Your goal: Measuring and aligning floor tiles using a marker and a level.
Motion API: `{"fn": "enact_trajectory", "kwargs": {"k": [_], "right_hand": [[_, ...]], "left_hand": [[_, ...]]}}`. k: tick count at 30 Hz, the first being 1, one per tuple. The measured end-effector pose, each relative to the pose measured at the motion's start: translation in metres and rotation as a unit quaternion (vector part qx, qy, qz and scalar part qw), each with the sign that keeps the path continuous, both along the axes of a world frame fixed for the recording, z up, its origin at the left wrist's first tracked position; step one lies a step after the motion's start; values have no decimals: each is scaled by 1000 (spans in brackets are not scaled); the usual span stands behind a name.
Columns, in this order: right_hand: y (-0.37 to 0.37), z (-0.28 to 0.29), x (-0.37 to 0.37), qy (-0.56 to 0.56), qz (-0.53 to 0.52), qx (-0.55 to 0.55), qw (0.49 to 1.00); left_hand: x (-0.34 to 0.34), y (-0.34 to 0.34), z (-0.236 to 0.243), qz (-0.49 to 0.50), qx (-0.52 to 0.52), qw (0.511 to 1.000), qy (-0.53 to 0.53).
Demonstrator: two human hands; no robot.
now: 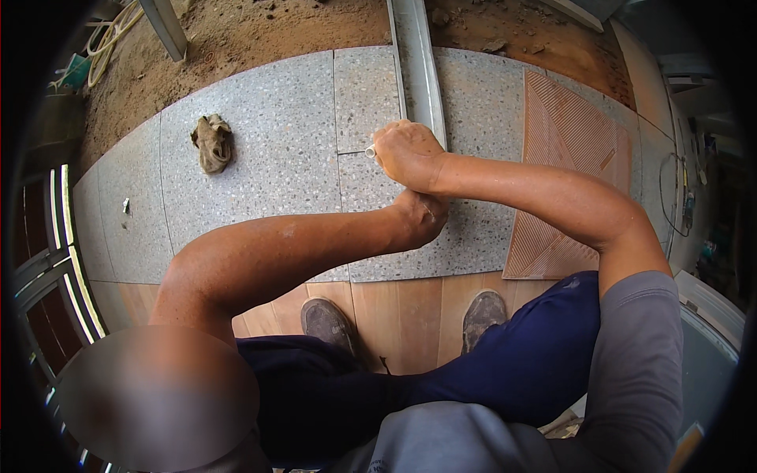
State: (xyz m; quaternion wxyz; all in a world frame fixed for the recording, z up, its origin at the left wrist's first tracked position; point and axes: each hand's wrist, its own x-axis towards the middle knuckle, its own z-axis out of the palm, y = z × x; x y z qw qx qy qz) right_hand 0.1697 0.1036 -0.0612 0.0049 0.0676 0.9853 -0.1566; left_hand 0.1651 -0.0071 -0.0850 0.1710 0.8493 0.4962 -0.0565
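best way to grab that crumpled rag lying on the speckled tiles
Take the rag from straight above, pinching the raised bunched folds near its middle with the fingers. It lies in a loose crumpled heap on the tile, with nothing touching it, so there is no firm edge to slide under; the humped top offers the most cloth. Both hands are over by the metal bar, the right hand closed on a small white piece.

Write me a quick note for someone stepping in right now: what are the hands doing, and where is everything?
Right hand: fisted around a small white tube, beside the long metal straightedge.
Left hand: mostly hidden under the right wrist; grip unclear.
Speckled grey tiles are laid. A ribbed tile lies back-up at right. Crumpled rag sits on the tiles at left.
Bare sand remains beyond.
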Motion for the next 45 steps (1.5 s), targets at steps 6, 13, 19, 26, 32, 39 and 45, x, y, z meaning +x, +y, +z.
{"fn": "enact_trajectory", "kwargs": {"k": [6, 13, 19, 26, 32, 39, 45], "right_hand": [[-12, 5, 11, -75, -14, -55, 996], [-3, 20, 14, -64, -50, -119, 990], [74, 96, 10, 44, -142, -132, 980], [108, 158, 98, 72, -250, -189, 947], [71, 147, 144, 124, -334, -436, 826], [47, 145, 157, 202, -332, -543, 745], [43, 149, 162, 206, -334, -545, 741]], "left_hand": [[-2, -15, -14, -53, 24, 997, 45], [3, 3, 2, -81, 0, 993, 81], [-7, 3, 1, -9, 61, 996, 60], [-39, 5, 69, 138, -1, 972, -191], [-52, -4, 91, 306, -100, 850, -417], [-33, 7, 115, 297, -95, 854, -415], [-24, 8, 134, 299, -70, 875, -374]]}}
